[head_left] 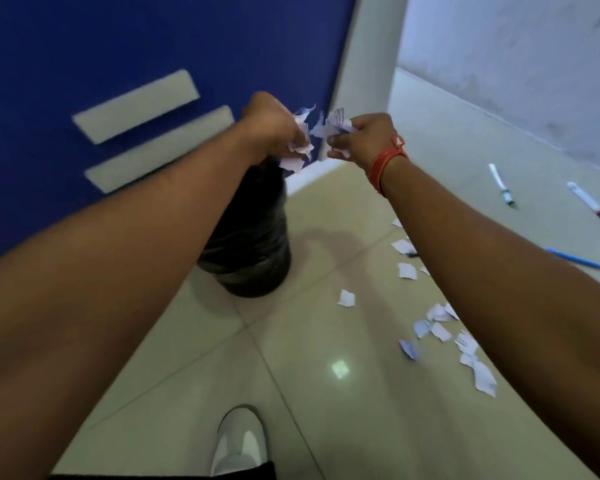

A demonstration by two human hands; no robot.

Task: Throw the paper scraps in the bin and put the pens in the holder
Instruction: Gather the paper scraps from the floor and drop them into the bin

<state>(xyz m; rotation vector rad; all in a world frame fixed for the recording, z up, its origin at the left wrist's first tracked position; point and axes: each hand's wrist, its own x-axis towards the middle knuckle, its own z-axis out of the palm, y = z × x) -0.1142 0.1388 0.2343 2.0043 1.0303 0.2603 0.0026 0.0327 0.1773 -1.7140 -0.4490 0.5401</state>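
1. Both hands, left (274,128) and right (364,138), are clenched on scraps (300,157) above the bin (250,244).
2. I'd drop lower over the mouth before letting go, or bits flutter out.
3. More paper (440,327) and pens (591,204) wait on the floor (291,393), no holder in sight.

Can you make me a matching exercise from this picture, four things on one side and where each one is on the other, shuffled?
Things:
1. black bin
2. blue pen
3. red thread
4. white shoe

Places:
A. bottom edge of the view
B. around the right wrist
C. against the blue wall, below the left hand
D. on the floor, right of the right forearm

Pairs: 1-C, 2-D, 3-B, 4-A
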